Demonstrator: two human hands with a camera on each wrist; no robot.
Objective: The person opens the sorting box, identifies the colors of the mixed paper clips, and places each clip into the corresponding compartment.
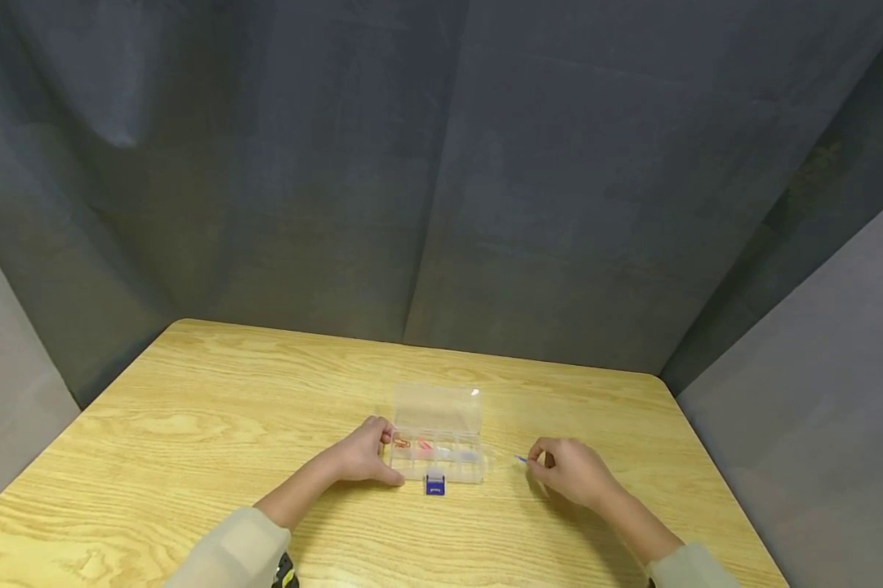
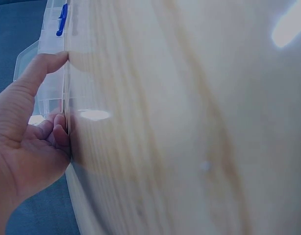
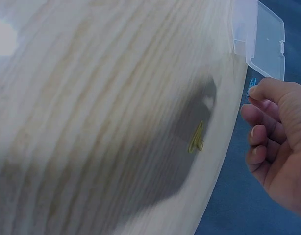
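A clear plastic compartment box (image 1: 441,465) lies at the table's middle with its lid (image 1: 437,406) folded open to the far side and a blue latch (image 1: 434,486) at its near edge. Red and orange clips (image 1: 412,444) lie in its left compartments. My left hand (image 1: 384,454) grips the box's left end, thumb on the near side; the left wrist view shows the thumb (image 2: 45,66) pressed on the box (image 2: 51,85). To the right of the box, my right hand (image 1: 533,462) pinches a small blue paper clip (image 1: 520,459), also the blue paper clip (image 3: 250,91) at its fingertips (image 3: 256,93).
A yellow paper clip (image 3: 196,138) lies on the wooden table (image 1: 213,425) in the shadow beside my right hand. Grey fabric walls (image 1: 441,180) close in the table at the back and both sides. Pale sleeves cover both forearms.
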